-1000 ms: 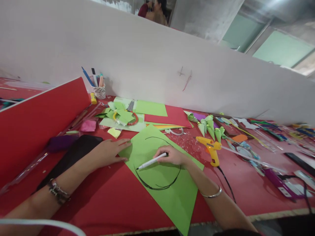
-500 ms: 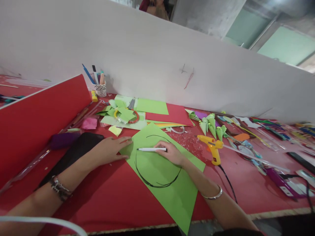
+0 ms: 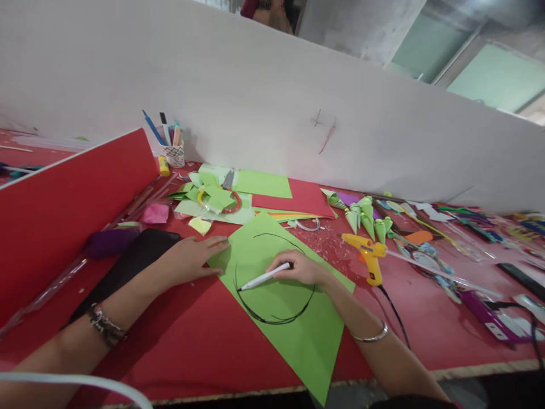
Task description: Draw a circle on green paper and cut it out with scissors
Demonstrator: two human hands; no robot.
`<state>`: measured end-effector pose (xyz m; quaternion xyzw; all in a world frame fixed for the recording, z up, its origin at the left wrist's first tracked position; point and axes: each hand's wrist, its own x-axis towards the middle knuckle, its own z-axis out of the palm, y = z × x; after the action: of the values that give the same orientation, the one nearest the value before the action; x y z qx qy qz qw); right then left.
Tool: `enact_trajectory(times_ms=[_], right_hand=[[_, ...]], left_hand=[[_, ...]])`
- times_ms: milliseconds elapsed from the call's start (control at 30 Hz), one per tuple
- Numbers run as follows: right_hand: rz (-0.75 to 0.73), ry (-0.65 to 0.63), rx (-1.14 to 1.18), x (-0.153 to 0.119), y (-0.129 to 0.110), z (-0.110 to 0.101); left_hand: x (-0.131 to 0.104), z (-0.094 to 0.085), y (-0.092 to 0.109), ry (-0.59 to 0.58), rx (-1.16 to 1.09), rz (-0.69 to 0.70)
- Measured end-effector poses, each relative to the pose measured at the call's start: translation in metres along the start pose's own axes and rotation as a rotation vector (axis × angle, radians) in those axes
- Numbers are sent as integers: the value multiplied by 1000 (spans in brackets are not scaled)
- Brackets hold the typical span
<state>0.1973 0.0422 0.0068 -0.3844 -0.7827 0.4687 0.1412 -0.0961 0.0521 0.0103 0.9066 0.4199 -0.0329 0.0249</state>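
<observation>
A green sheet of paper (image 3: 315,335) lies slanted on the red table, one corner reaching past the front edge. On it is a black circle outline, with gaps at the upper left and partly hidden at the right by my right hand (image 3: 298,268). That hand is closed around a white marker (image 3: 264,277), whose dark tip meets the line at the circle's left side. My left hand (image 3: 198,260) lies with fingers apart, its fingertips on the sheet's left edge and nothing held. Under my left forearm is a black flat object (image 3: 140,261).
A yellow glue gun (image 3: 368,255) with a black cord lies right of the sheet. Behind it stand green paper cones (image 3: 368,218). Scissors (image 3: 230,201) and paper pieces lie behind the sheet. A red panel (image 3: 76,210) rises at left, near a pen cup (image 3: 174,154).
The marker tip has moved down along the circle's left side, and the marker is now tilted. My right hand has shifted slightly to the right. My left hand has stayed in place.
</observation>
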Motion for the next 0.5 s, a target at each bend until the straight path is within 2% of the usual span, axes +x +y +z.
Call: enact_trajectory(times_ms=[167,367,433,500], right_hand=[[34,20,35,2,0,6],[75,316,34,4,2,11],[78,302,58,2,2,9],[71,198,76,0,1,6]], left_hand=[[0,1,0,19,13,11],[1,0,1,20,22,12],[1,-1,1,14,29,5],[0,-1,1,6,30,3]])
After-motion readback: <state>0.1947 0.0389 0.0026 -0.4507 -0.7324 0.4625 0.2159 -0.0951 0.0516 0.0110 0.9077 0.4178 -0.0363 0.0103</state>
